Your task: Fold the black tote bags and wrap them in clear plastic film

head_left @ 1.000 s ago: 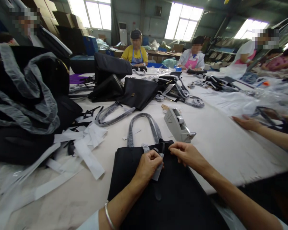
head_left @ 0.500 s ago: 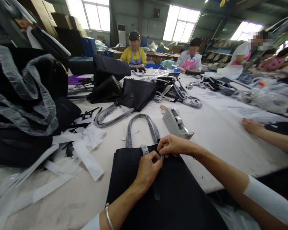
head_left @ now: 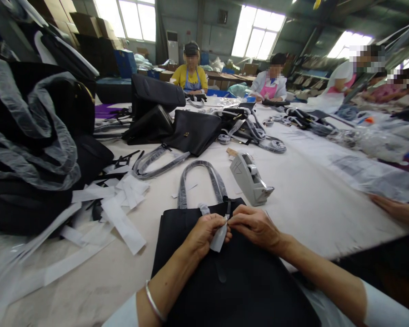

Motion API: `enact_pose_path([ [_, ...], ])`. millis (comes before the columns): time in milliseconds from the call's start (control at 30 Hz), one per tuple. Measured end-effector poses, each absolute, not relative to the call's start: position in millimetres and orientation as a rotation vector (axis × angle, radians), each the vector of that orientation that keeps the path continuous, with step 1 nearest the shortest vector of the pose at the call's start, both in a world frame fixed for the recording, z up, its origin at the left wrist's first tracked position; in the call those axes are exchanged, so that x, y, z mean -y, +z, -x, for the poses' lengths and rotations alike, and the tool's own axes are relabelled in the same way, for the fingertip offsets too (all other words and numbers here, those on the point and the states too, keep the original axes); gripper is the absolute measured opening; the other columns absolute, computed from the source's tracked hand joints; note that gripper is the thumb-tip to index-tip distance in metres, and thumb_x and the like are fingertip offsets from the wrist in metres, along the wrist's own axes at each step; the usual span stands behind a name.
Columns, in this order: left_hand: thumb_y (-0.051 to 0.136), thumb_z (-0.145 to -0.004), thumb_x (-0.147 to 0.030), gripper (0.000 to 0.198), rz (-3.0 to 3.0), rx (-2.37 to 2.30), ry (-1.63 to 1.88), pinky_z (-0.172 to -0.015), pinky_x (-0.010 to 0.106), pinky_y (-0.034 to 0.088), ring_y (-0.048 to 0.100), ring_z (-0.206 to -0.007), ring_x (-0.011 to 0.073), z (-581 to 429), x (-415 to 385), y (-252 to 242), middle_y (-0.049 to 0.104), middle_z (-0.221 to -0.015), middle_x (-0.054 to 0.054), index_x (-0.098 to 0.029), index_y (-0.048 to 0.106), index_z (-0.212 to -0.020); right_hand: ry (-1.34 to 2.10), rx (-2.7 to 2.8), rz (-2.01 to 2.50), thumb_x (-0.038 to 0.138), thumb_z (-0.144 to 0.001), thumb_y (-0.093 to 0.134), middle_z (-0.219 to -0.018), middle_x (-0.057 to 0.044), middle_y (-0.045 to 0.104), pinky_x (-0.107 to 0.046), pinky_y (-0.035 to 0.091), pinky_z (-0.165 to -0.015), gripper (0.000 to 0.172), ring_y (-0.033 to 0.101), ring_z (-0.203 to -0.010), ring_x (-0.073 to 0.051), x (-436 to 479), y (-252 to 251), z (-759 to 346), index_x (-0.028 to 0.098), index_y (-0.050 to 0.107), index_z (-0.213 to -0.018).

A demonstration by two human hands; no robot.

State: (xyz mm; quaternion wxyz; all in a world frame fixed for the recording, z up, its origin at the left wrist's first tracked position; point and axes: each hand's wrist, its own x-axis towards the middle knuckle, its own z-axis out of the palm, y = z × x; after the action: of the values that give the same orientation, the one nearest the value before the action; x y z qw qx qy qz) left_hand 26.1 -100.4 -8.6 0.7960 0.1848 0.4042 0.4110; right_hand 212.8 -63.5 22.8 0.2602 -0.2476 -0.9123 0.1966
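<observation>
A black handbag (head_left: 255, 281) lies in front of me, its plastic-wrapped handle (head_left: 184, 186) arching up behind the top edge. Over its upper front, my left hand (head_left: 206, 234) pinches a whitish translucent wrapping strip (head_left: 219, 240) that hangs down between the fingers. The fingers of my right hand (head_left: 257, 227) are closed at the upper end of that strip, close to the left fingertips. A thin black strap (head_left: 228, 208) runs from the handle's base down to where both hands meet. Just beyond the right hand stands a grey tape dispenser (head_left: 250, 179).
White paper strips (head_left: 122, 222) litter the table at left, beside a pile of black bags with wrapped handles (head_left: 64, 131). More black bags (head_left: 197, 131) lie ahead. A co-worker's hand (head_left: 397, 210) rests at the right edge by plastic sheeting (head_left: 371, 175). Other people sit across the table.
My right hand has come down and turned, its fingers now meeting the left ones lower on the bag. The whitish strip now shows hanging below them. The co-worker's hand has shifted right.
</observation>
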Motion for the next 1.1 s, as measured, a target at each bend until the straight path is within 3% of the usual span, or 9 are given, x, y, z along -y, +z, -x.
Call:
enact_pose_path([
  [200, 0.067, -0.067, -0.019, 0.014, -0.38, -0.851, 0.891, -0.048, 0.021, 0.049, 0.061, -0.048, 0.0122, -27, 101, -12, 0.066, -0.06, 0.004, -0.013, 0.055, -0.073, 0.173, 2.579, 0.551, 0.021, -0.098, 0.046, -0.082, -0.004, 0.066, -0.022, 0.048, -0.064, 0.024, 0.06, -0.07, -0.012, 62, 15, -217, 0.021, 0.07, -0.102],
  [333, 0.069, -0.068, -0.023, 0.018, -0.403, -0.89, 0.914, -0.05, 0.022, 0.051, 0.063, -0.05, 0.013, -28, 104, -12, 0.067, -0.061, 0.004, -0.013, 0.056, -0.074, 0.187, 2.711, 0.622, 0.021, -0.098, 0.044, -0.09, -0.006, 0.069, -0.025, 0.049, -0.068, 0.027, 0.062, -0.076, -0.015, 60, 17, -222, 0.021, 0.071, -0.102],
  [433, 0.072, -0.066, -0.027, 0.024, -0.432, -0.922, 0.939, -0.052, 0.023, 0.051, 0.064, -0.052, 0.0133, -29, 107, -12, 0.068, -0.064, 0.004, -0.013, 0.056, -0.075, 0.32, 2.742, 0.832, 0.023, -0.095, 0.046, -0.103, -0.008, 0.07, -0.033, 0.05, -0.08, 0.027, 0.064, -0.089, -0.02, 67, 23, -229, 0.023, 0.073, -0.099],
  [533, 0.075, -0.063, -0.031, 0.029, -0.464, -0.955, 0.959, -0.052, 0.023, 0.051, 0.064, -0.052, 0.0133, -31, 109, -13, 0.068, -0.064, 0.003, -0.014, 0.055, -0.075, 0.48, 2.416, 1.188, 0.03, -0.092, 0.052, -0.101, -0.008, 0.071, -0.035, 0.051, -0.086, 0.024, 0.065, -0.092, -0.022, 79, 34, -229, 0.023, 0.074, -0.098],
  [667, 0.074, -0.063, -0.036, 0.03, -0.558, -1.009, 0.987, -0.05, 0.022, 0.048, 0.062, -0.05, 0.0125, -35, 110, -14, 0.068, -0.063, 0.003, -0.015, 0.056, -0.073, 1.095, 1.969, 1.67, 0.044, -0.086, 0.057, -0.069, -0.004, 0.069, -0.029, 0.051, -0.059, 0.03, 0.064, -0.062, -0.019, 91, 38, -208, 0.019, 0.074, -0.083],
  [733, 0.074, -0.065, -0.039, 0.031, -0.625, -1.034, 1.001, -0.048, 0.021, 0.046, 0.061, -0.049, 0.0122, -37, 110, -17, 0.067, -0.062, 0.003, -0.015, 0.056, -0.072, 1.444, 1.761, 1.648, 0.051, -0.083, 0.059, -0.065, -0.003, 0.067, -0.027, 0.049, -0.055, 0.038, 0.062, -0.058, -0.017, 92, 33, -194, 0.016, 0.073, -0.081],
  [833, 0.072, -0.068, -0.045, 0.035, -0.701, -1.07, 1.016, -0.048, 0.022, 0.045, 0.061, -0.049, 0.0136, -39, 111, -21, 0.067, -0.06, 0.003, -0.015, 0.055, -0.073, 1.715, 1.466, 1.419, 0.057, -0.076, 0.067, -0.074, -0.004, 0.069, -0.029, 0.053, -0.069, 0.045, 0.064, -0.069, -0.017, 93, 25, -179, 0.013, 0.073, -0.08],
  [933, 0.074, -0.068, -0.049, 0.041, -0.736, -1.105, 1.055, -0.047, 0.024, 0.046, 0.063, -0.049, 0.0162, -38, 111, -22, 0.065, -0.06, 0.0, -0.018, 0.049, -0.081, 1.833, 1.271, 1.333, 0.059, -0.07, 0.074, -0.076, -0.005, 0.069, -0.03, 0.051, -0.071, 0.048, 0.061, -0.068, -0.015, 94, 21, -173, 0.012, 0.073, -0.082],
  [1100, 0.072, -0.072, -0.043, 0.042, -0.807, -1.128, 1.048, -0.049, 0.024, 0.048, 0.066, -0.055, 0.0181, -35, 116, -17, 0.068, -0.065, 0.002, -0.019, 0.043, -0.09, 1.83, 1.077, 1.362, 0.054, -0.063, 0.081, -0.071, -0.004, 0.068, -0.026, 0.046, -0.06, 0.046, 0.057, -0.06, -0.013, 93, 18, -174, 0.012, 0.072, -0.078],
])
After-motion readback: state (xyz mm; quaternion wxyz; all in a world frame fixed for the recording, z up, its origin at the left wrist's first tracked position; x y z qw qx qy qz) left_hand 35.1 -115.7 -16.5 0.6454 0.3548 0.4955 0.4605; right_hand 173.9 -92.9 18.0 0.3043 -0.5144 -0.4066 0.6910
